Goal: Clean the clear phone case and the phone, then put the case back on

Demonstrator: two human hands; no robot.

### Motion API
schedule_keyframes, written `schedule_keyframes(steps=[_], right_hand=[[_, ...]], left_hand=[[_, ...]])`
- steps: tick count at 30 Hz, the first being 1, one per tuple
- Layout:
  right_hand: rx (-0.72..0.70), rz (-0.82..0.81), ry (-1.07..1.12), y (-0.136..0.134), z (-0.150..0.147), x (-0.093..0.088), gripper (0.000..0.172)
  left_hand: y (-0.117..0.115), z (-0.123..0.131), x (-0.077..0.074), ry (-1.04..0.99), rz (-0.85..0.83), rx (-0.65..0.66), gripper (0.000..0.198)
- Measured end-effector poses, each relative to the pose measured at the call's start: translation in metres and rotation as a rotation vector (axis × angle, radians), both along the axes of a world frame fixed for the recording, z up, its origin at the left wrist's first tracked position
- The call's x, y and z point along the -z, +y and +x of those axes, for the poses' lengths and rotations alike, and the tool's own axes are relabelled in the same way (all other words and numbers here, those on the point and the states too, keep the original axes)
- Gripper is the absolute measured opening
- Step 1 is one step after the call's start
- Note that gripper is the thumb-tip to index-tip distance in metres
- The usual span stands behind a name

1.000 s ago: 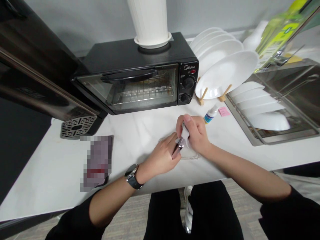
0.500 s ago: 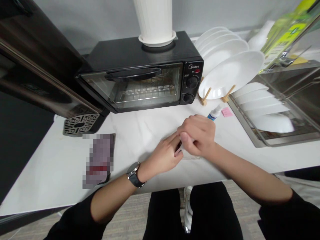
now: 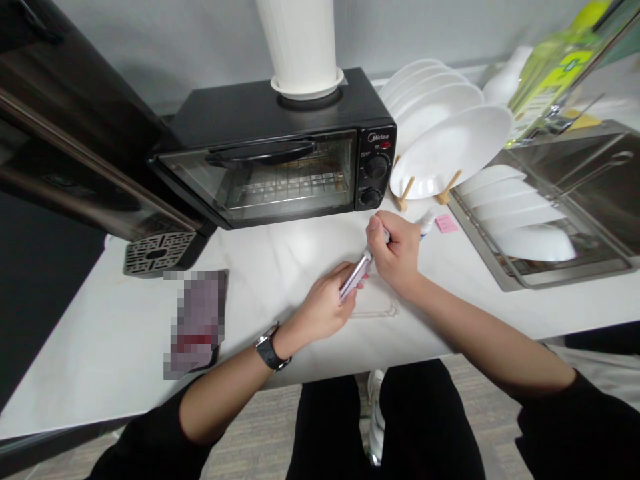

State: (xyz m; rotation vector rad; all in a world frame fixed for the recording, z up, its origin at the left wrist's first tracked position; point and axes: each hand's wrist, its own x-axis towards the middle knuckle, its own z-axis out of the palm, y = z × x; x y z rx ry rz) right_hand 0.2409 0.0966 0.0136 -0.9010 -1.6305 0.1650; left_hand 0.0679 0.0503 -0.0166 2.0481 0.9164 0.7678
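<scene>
My left hand (image 3: 325,303), with a watch (image 3: 271,347) on its wrist, is closed round a thin lilac phone (image 3: 354,277) with a shiny metal edge. The phone is tilted, its far end up toward the right. My right hand (image 3: 396,248) is a fist at that far end. A bit of something pale shows between its fingers, too little to name. Below the hands a clear phone case (image 3: 375,308) lies on the counter. Just behind my right hand, and partly hidden by it, is a small white bottle (image 3: 427,219) with a blue label.
A black toaster oven (image 3: 270,180) stands behind, bearing a white pot (image 3: 300,50). White plates (image 3: 450,150) stand in a wooden rack at right, beside a pink note (image 3: 447,223) and a sink (image 3: 510,277) with dishes. A blurred-out phone-like object (image 3: 200,313) lies at left.
My right hand has lifted off my left hand and turned into a fist at the phone's far end. The phone and the clear case now show more. The view has shifted slightly.
</scene>
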Motion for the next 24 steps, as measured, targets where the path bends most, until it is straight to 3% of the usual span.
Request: schedule_keyframes(steps=[3, 5, 11, 16, 19, 24], right_hand=[[-0.135, 0.290, -0.177, -0.001, 0.003, 0.001, 0.026], [-0.189, 0.318, -0.200, -0.002, 0.004, 0.002, 0.020], [-0.115, -0.220, 0.172, 0.008, 0.005, 0.010, 0.057], [0.081, -0.326, 0.325, 0.022, 0.003, 0.018, 0.062], [0.078, -0.241, 0.253, 0.016, 0.002, 0.021, 0.057], [-0.124, 0.101, -0.063, 0.002, -0.001, 0.015, 0.036]], left_hand=[[-0.001, 0.000, 0.003, 0.021, 0.054, -0.042, 0.019], [-0.002, 0.000, 0.004, 0.042, 0.081, -0.052, 0.020], [-0.001, 0.000, 0.002, -0.062, 0.012, -0.024, 0.025], [-0.001, -0.001, 0.000, -0.181, -0.155, -0.046, 0.023], [-0.002, -0.002, 0.001, -0.157, -0.234, -0.056, 0.020], [-0.001, -0.002, 0.003, -0.089, -0.184, -0.094, 0.013]])
